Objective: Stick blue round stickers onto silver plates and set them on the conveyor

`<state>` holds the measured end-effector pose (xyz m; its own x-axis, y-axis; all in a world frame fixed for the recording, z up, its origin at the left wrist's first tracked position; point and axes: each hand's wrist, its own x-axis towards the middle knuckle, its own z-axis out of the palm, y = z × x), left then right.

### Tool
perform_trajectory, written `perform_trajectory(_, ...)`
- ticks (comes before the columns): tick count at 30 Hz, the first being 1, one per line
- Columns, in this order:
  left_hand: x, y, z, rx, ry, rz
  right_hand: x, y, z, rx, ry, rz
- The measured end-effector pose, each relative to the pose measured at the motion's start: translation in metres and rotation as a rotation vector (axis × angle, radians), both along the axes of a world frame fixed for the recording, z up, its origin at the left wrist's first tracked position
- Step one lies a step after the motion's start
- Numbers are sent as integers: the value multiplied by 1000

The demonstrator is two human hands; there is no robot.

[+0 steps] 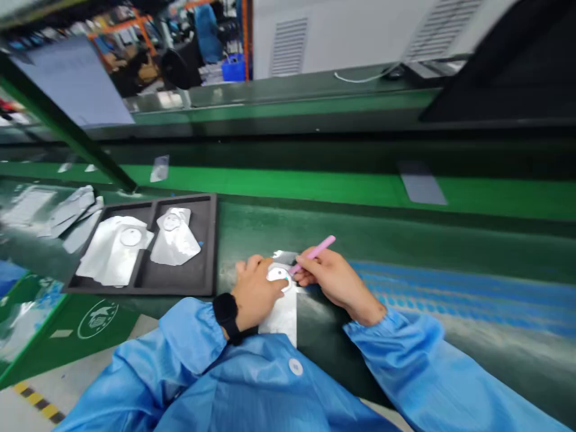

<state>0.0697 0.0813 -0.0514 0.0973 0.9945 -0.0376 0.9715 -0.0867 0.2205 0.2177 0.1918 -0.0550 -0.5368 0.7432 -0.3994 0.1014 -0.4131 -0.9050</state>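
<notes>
In front of my body a silver foil pouch (pixel 283 318) lies on the green bench, with a round white piece (pixel 278 274) at its upper end. My left hand (pixel 257 292) rests over them, its fingers curled and the thumb pressing on the round white piece. Between the fingers of my right hand (pixel 333 277) is a slim pink pen-like tool (pixel 316 253). It slants down to the left, with its lower end close to the edge of the white piece. Whether that end touches the piece I cannot tell.
To the left stands a black divided tray (pixel 211 252) with silver pouches (pixel 112 252) and round white pieces in it. More flat pouches (pixel 74 210) lie beyond its left side. A green belt (pixel 288 183) runs across behind, carrying a grey sheet (pixel 422 183).
</notes>
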Motion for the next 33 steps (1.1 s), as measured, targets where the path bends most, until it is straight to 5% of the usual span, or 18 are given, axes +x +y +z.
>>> perform_trajectory(6, 0, 9, -3, -77, -59, 39, 3, 8, -3, -52, 32, 25)
perform_trajectory(11, 1, 22, 12, -106, -43, 115, 6, 13, -2, -111, 106, 38)
perform_trajectory(16, -21, 66, 59, 35, -2, 95, 10, 19, -5, -173, 234, -24)
perform_trajectory(21, -59, 160, 120, 218, 69, 74, 7, 20, -3, -274, 334, -81)
perform_trajectory(25, -80, 213, 159, 360, 117, 217, 4, 18, -1, -319, 384, -89)
perform_trajectory(28, -104, 201, 178, 419, 149, 334, 4, 17, -2, -312, 403, -68)
perform_trajectory(31, -138, 144, 179, 387, 198, 469, 4, 16, -3, -313, 394, -55)
perform_trajectory(33, -159, 94, 167, 306, 232, 585, 4, 16, -4, -316, 377, -55)
